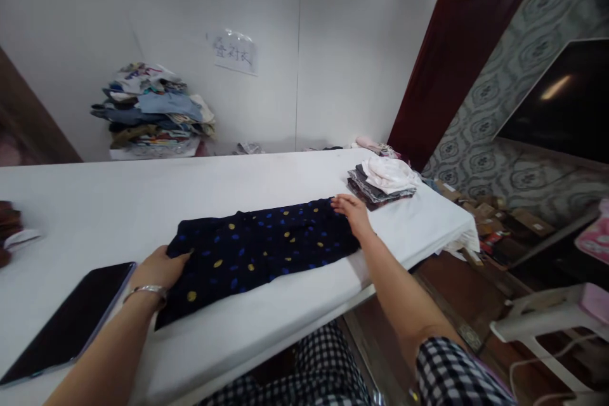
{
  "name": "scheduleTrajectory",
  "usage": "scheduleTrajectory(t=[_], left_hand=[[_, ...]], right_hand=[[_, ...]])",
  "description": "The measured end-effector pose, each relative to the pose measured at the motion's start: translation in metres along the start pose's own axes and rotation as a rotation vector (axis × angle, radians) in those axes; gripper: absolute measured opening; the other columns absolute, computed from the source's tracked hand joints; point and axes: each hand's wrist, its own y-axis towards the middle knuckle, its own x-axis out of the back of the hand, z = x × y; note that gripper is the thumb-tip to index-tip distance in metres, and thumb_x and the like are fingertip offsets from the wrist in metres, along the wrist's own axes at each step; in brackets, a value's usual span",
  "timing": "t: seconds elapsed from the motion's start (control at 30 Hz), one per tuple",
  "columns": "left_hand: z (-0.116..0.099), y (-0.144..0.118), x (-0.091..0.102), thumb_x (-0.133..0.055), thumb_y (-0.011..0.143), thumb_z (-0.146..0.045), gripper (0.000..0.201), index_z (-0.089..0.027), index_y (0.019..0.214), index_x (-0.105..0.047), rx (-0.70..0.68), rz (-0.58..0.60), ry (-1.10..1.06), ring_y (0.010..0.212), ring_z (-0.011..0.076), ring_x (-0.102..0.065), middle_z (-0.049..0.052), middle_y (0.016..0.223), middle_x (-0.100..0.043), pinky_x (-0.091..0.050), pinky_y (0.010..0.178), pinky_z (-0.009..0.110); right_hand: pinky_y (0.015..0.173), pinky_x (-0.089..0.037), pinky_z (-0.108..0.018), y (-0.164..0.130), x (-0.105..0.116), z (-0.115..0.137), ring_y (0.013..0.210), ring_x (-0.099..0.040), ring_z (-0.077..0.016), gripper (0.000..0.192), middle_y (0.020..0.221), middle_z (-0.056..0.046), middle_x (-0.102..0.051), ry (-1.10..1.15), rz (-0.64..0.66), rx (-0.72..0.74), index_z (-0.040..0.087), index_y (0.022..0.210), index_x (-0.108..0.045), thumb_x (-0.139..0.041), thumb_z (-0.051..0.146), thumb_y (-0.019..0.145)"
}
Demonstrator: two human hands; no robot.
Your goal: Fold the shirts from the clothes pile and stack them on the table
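Observation:
A dark navy garment [259, 247] with yellow and blue dots lies folded into a long strip on the white table [143, 203]. My left hand [159, 268] rests on its left end, fingers curled over the cloth edge, a silver bracelet on the wrist. At the strip's right end my right hand [351, 210] lies flat on the fabric, fingers spread. Whether either hand pinches the cloth I cannot tell.
A black phone [71, 320] lies at the near left. A small stack of folded clothes [383, 181] sits at the table's right end, and a tall pile of clothes [152, 111] stands by the wall. Boxes [495, 212] and a white stool [547, 320] are on the floor right.

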Motion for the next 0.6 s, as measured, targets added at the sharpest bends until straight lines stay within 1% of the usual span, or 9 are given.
scheduleTrajectory(t=[0.03,0.07,0.13,0.2,0.27,0.33,0.4,0.47,0.6], left_hand=[[0.0,0.0,0.0,-0.053,0.07,-0.054,0.043,-0.018,0.093,-0.058,0.004,0.012,0.029,0.092,0.0373,-0.068,0.02,0.101,-0.072,-0.051,0.069,0.037],[-0.001,0.0,0.0,-0.051,0.071,-0.055,0.046,-0.017,0.096,-0.059,0.01,0.025,0.056,0.094,0.0369,-0.068,0.021,0.104,-0.072,-0.05,0.07,0.036],[-0.001,0.001,0.0,-0.048,0.073,-0.058,0.05,-0.017,0.1,-0.058,0.019,0.042,0.074,0.097,0.0361,-0.067,0.02,0.108,-0.071,-0.05,0.072,0.035],[-0.002,0.003,-0.001,-0.046,0.074,-0.059,0.05,-0.019,0.101,-0.058,0.034,0.057,0.086,0.097,0.0354,-0.067,0.018,0.107,-0.072,-0.05,0.073,0.035],[-0.002,0.004,-0.002,-0.044,0.075,-0.059,0.047,-0.021,0.099,-0.058,0.043,0.062,0.099,0.097,0.0351,-0.067,0.016,0.105,-0.072,-0.05,0.073,0.036],[-0.001,0.005,-0.003,-0.043,0.075,-0.059,0.046,-0.022,0.099,-0.057,0.042,0.06,0.106,0.098,0.0346,-0.067,0.016,0.107,-0.072,-0.05,0.075,0.036],[-0.002,0.005,-0.002,-0.043,0.076,-0.06,0.049,-0.021,0.102,-0.056,0.044,0.065,0.112,0.102,0.0339,-0.066,0.017,0.113,-0.07,-0.05,0.077,0.035],[-0.003,0.002,-0.001,-0.04,0.078,-0.06,0.051,-0.02,0.106,-0.055,0.055,0.075,0.123,0.106,0.0332,-0.065,0.017,0.119,-0.067,-0.05,0.079,0.035],[-0.006,-0.003,0.002,-0.033,0.08,-0.062,0.059,-0.018,0.113,-0.054,0.056,0.101,0.161,0.109,0.0329,-0.063,0.019,0.123,-0.065,-0.049,0.081,0.035]], right_hand=[[0.085,-0.053,-0.038,0.01,0.022,-0.001,0.096,-0.069,-0.0219,0.036,0.106,-0.009,-0.073,-0.251,-0.086,-0.025,0.017,0.11,-0.066,-0.052,0.039,0.085],[0.088,-0.052,-0.038,0.019,0.042,-0.003,0.101,-0.067,-0.0223,0.036,0.108,-0.008,-0.072,-0.508,-0.127,-0.065,0.018,0.11,-0.067,-0.049,0.038,0.086],[0.093,-0.048,-0.04,0.033,0.075,-0.006,0.108,-0.064,-0.0274,0.032,0.107,-0.012,-0.072,-0.761,-0.145,-0.141,0.016,0.101,-0.071,-0.054,0.035,0.084],[0.095,-0.045,-0.042,0.041,0.089,-0.011,0.111,-0.062,-0.0322,0.028,0.106,-0.017,-0.072,-0.867,-0.114,-0.2,0.013,0.091,-0.073,-0.059,0.036,0.081],[0.093,-0.045,-0.04,0.047,0.085,-0.015,0.111,-0.062,-0.034,0.032,0.107,-0.02,-0.071,-0.951,-0.073,-0.237,0.012,0.088,-0.073,-0.061,0.041,0.081],[0.09,-0.046,-0.038,0.051,0.07,-0.019,0.109,-0.063,-0.0337,0.036,0.108,-0.02,-0.07,-1.012,-0.027,-0.258,0.012,0.088,-0.073,-0.064,0.045,0.079],[0.087,-0.046,-0.034,0.056,0.053,-0.021,0.106,-0.064,-0.0316,0.031,0.107,-0.018,-0.071,-1.051,0.014,-0.261,0.014,0.087,-0.073,-0.068,0.043,0.076],[0.085,-0.046,-0.031,0.06,0.043,-0.022,0.105,-0.064,-0.0287,0.024,0.109,-0.016,-0.071,-1.074,0.026,-0.243,0.016,0.09,-0.073,-0.068,0.035,0.077],[0.082,-0.045,-0.028,0.067,0.048,-0.024,0.104,-0.064,-0.0252,0.023,0.11,-0.015,-0.071,-1.095,-0.012,-0.216,0.015,0.098,-0.072,-0.057,0.029,0.086]])
